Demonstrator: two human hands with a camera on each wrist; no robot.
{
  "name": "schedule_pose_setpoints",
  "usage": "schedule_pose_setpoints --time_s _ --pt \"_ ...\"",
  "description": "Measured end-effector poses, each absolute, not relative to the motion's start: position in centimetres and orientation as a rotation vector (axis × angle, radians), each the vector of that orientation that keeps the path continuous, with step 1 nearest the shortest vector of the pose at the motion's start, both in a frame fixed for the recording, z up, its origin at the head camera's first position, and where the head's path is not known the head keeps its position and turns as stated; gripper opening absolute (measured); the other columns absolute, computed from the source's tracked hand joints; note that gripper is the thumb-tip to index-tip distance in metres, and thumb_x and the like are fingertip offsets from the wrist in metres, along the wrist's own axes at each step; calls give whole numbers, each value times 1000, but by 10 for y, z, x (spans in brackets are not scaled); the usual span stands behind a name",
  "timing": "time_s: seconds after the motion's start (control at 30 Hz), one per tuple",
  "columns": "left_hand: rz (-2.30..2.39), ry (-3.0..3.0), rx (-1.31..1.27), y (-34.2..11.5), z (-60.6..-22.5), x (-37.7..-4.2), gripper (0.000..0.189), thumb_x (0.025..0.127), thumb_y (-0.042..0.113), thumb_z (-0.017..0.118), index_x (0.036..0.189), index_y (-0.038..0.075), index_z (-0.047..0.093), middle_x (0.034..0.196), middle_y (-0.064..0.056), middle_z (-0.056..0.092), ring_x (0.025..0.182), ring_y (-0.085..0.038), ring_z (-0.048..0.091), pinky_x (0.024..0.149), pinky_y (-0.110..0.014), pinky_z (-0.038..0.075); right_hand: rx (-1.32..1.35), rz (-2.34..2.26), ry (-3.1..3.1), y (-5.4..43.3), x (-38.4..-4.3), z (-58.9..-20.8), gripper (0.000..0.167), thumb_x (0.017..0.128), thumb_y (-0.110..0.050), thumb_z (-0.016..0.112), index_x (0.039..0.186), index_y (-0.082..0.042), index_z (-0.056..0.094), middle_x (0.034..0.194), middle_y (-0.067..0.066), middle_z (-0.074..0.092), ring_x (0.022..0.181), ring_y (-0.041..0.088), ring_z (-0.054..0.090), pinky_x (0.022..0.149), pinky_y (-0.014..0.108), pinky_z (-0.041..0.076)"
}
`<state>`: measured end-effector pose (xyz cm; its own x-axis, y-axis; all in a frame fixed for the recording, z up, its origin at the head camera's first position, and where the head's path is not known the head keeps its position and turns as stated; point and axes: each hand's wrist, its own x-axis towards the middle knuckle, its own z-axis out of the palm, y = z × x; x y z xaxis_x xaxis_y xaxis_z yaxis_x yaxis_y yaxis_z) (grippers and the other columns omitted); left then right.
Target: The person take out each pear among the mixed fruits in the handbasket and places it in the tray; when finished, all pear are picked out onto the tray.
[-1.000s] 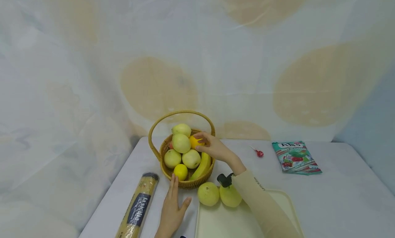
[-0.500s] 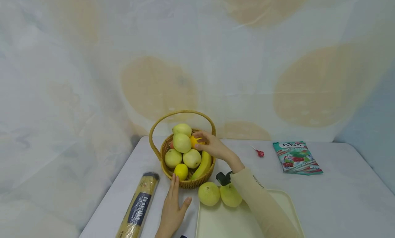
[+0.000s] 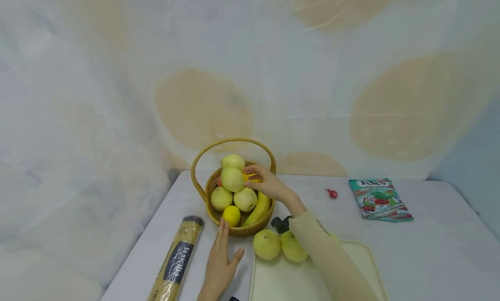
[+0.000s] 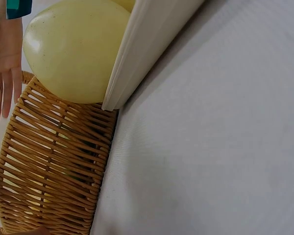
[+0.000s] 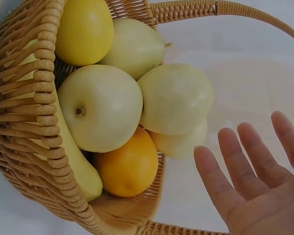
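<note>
A wicker basket (image 3: 244, 231) with a tall handle holds several pale yellow-green pears (image 3: 232, 179), a lemon (image 3: 231, 216), a banana (image 3: 261, 210) and an orange (image 5: 128, 164). My right hand (image 3: 268, 186) hovers at the basket's right side, overlapping the orange in the head view. In the right wrist view its fingers (image 5: 247, 166) are spread and apart from the fruit. My left hand (image 3: 219, 266) has its fingers extended, tips right at the basket's front rim below the lemon. The left wrist view shows the basket's woven side (image 4: 54, 161) close up.
Two round pale yellow-green fruits (image 3: 267, 244) sit at the far edge of a cream tray (image 3: 287, 279). A spaghetti pack (image 3: 177, 260) lies at left. A red lollipop (image 3: 332, 193) and a green candy bag (image 3: 379, 200) lie at right.
The head view has shifted slightly. My right hand has edged a little leftward over the orange. The left hand and the fruit keep their places.
</note>
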<state>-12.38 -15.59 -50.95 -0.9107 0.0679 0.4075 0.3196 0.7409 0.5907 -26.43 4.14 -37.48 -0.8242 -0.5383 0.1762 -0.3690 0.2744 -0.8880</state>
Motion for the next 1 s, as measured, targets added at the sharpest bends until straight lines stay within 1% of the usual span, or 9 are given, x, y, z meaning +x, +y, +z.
schedule_pose_setpoints --time_s 0.13,0.33,0.6,0.83,1.0 --pt "-954 -2588 -293 -157 -511 -124 81 90 27 67 154 4 22 161 -18 20 139 -45 35 105 -66 36 -848 -1584 2386 38 -267 -378 51 98 -20 56 142 0 40 144 24 44 131 46 45 105 50 46" --pt "-948 -2577 -299 -158 -512 -124 81 90 28 67 154 4 23 161 -17 20 138 -45 36 104 -66 37 -844 -1555 2443 31 -271 -380 49 98 -16 56 141 1 41 144 24 45 131 44 46 106 50 44" --pt "-953 -2580 -302 -157 -512 -124 81 90 29 66 154 5 22 162 -16 19 138 -45 35 104 -66 36 -791 -1529 2480 24 -273 -383 51 96 -18 57 143 -4 41 147 19 44 132 41 45 107 51 43" --pt "-957 -2595 -289 -156 -510 -124 81 90 28 66 154 4 22 162 -15 19 139 -46 35 105 -67 35 -770 -1550 2493 18 -279 -385 55 95 -19 59 145 -5 39 148 18 42 134 42 43 107 54 42" --pt "-948 -2591 -290 -156 -509 -123 82 89 27 67 154 5 22 162 -15 20 138 -45 36 104 -66 36 -759 -1531 2516 13 -282 -386 56 96 -22 59 145 -8 39 149 17 42 135 40 42 107 53 42"
